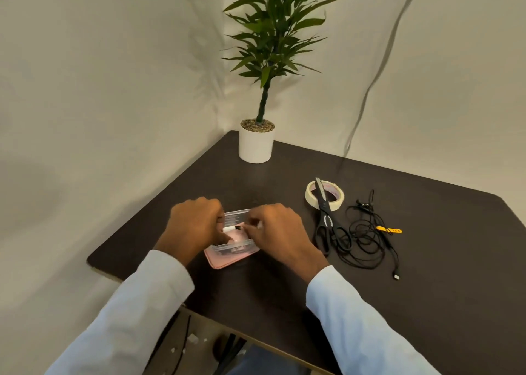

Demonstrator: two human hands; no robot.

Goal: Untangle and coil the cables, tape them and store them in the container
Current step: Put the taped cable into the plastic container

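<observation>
1. Head view: a clear plastic container (pixel 237 234) sat on a pink lid (pixel 227 261) near the left front of the dark table (pixel 427 303).
2. The left hand (pixel 193 226) curled over the container's left side, fingers bent inward; what it gripped could not be told.
3. The right hand (pixel 277 229) pinched a small white piece (pixel 230 228) over the container's opening.
4. Something pink lay inside the container, mostly hidden.
5. A tangled black cable (pixel 367 238) lay to the right, touching black scissors (pixel 326 218).
6. The scissors' blades rested across a tape roll (pixel 324 195).
7. A potted plant (pixel 256 143) stood at the far corner.
</observation>
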